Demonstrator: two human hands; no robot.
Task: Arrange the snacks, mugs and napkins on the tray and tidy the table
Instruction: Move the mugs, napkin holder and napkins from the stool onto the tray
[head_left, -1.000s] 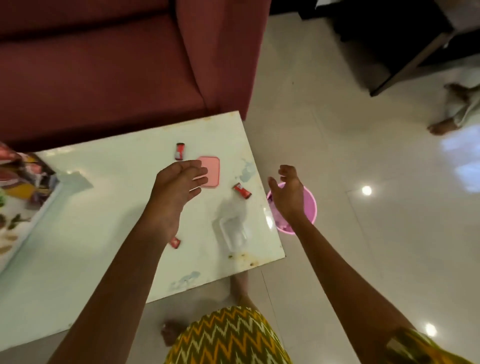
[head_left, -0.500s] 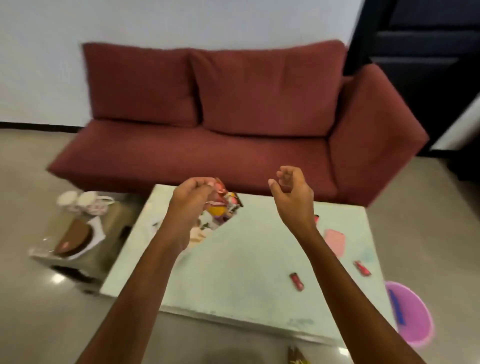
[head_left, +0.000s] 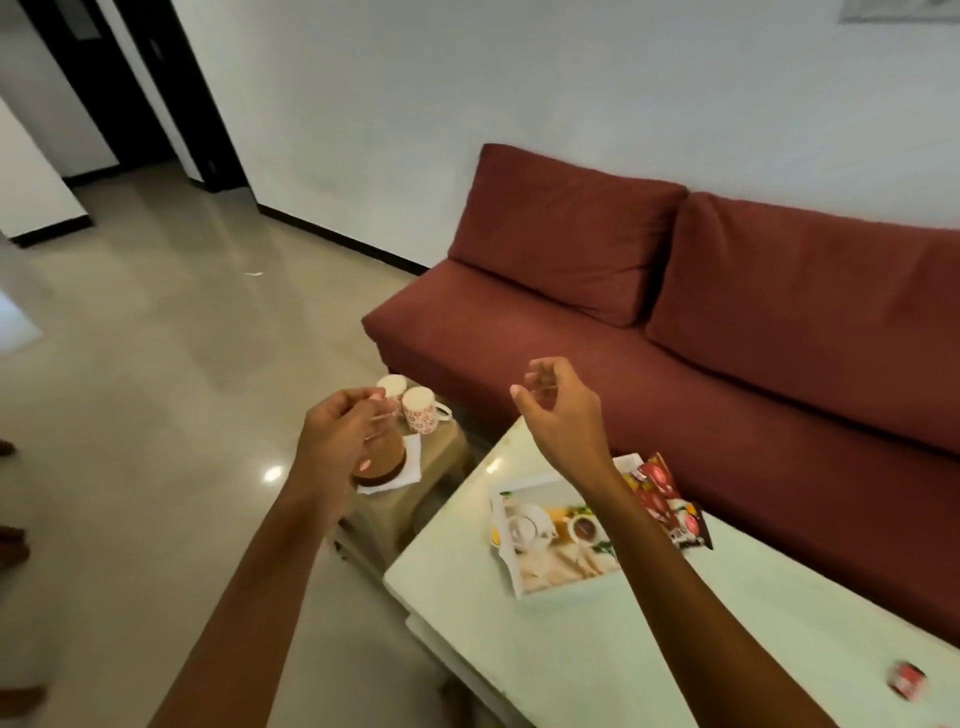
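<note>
While our right hand (head_left: 561, 415) hovers loosely curled and empty, our curled left hand's (head_left: 345, 441) hold is unclear.
Mugs (head_left: 421, 410) stand on the stool (head_left: 445, 448); snack packets (head_left: 657, 491) overlap the tray (head_left: 545, 566) on the tabletop (head_left: 571, 649).

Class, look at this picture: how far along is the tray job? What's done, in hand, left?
Done: little; the snacks lie at the far edge of the tray. In hand: nothing; left hand and right hand hover loosely curled, empty. Left: the mugs and napkin sit on the stool off the table, and a red wrapper lies on the table.
</note>
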